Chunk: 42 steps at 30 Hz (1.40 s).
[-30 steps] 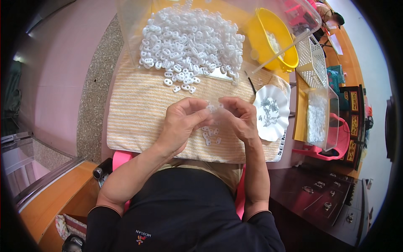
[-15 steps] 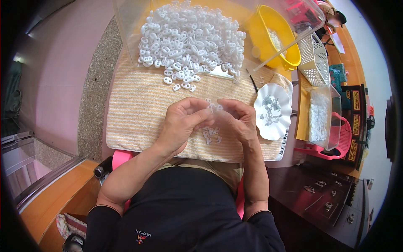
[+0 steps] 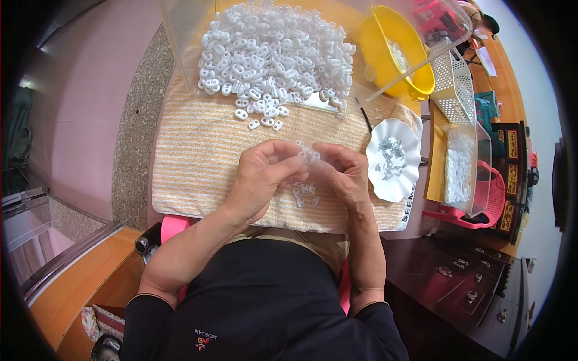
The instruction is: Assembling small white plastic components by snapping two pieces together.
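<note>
My left hand (image 3: 256,174) is closed, its thumb and forefinger pinching small white plastic pieces (image 3: 308,154). Facing it, my right hand (image 3: 344,174) has its thumb and fingertips closed at the other side of the same pieces. They look like two-hole cord locks; how many are held I cannot make out. Just below the fingertips, several loose white two-hole pieces (image 3: 302,201) lie on the striped towel (image 3: 198,162). Beyond my hands rises a big heap of white oval two-hole cord locks (image 3: 271,54), some spilling toward me.
Right of my hands sits a white wavy-rimmed dish (image 3: 376,186) with small grey metal bits. Behind it are a black thin rod (image 3: 366,120), a yellow basin (image 3: 376,48) and a perforated white basket (image 3: 454,87). A clear bin (image 3: 481,141) holds white pieces. Another person (image 3: 481,24) is far right.
My hands keep almost the same place and pinch. The pieces between my fingertips look slightly shifted, and the whole view has moved a little.
</note>
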{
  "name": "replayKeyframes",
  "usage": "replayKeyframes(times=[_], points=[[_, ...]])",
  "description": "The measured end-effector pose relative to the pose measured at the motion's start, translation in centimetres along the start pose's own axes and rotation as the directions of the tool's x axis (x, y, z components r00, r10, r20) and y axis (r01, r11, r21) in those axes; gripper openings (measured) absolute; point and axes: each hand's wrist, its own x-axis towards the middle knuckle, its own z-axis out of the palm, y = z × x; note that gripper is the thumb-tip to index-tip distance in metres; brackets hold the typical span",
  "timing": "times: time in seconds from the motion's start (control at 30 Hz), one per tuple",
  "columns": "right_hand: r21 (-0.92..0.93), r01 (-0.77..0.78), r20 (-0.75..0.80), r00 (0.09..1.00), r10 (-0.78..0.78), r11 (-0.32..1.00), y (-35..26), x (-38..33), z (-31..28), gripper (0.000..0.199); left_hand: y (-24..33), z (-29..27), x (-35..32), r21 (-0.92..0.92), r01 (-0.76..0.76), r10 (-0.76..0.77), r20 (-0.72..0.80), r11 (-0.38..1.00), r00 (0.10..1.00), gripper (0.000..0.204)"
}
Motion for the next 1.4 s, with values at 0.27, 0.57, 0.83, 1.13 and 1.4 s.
replayKeyframes(times=[0.27, 0.57, 0.83, 1.13, 1.4], points=[[-0.014, 0.009, 0.007, 1.000, -0.009, 1.000, 0.73, -0.04, -0.44, 0.029, -0.25, -0.31, 0.10, 0.004, -0.005, 0.005, 0.008, 1.000, 1.000, 0.015], [0.037, 0.020, 0.003, 1.000, -0.020, 0.999, 0.41, -0.16, -0.30, 0.032, -0.19, -0.22, 0.05, 0.056, 0.009, -0.009, -0.003, 0.998, 1.000, 0.016], [0.030, 0.021, 0.014, 1.000, -0.022, 0.999, 0.38, -0.18, -0.30, 0.033, -0.10, -0.11, -0.05, 0.074, 0.000, 0.000, 0.001, 0.997, 1.000, 0.017], [0.048, 0.064, 0.042, 0.997, -0.066, 0.997, 0.48, -0.06, -0.33, 0.032, 0.00, -0.03, -0.10, 0.095, 0.004, -0.004, 0.000, 0.995, 1.000, 0.018], [0.093, 0.042, 0.019, 0.999, -0.044, 0.995, 0.51, -0.20, -0.40, 0.030, -0.11, -0.13, -0.01, 0.102, 0.006, -0.006, -0.007, 0.995, 1.000, 0.016]])
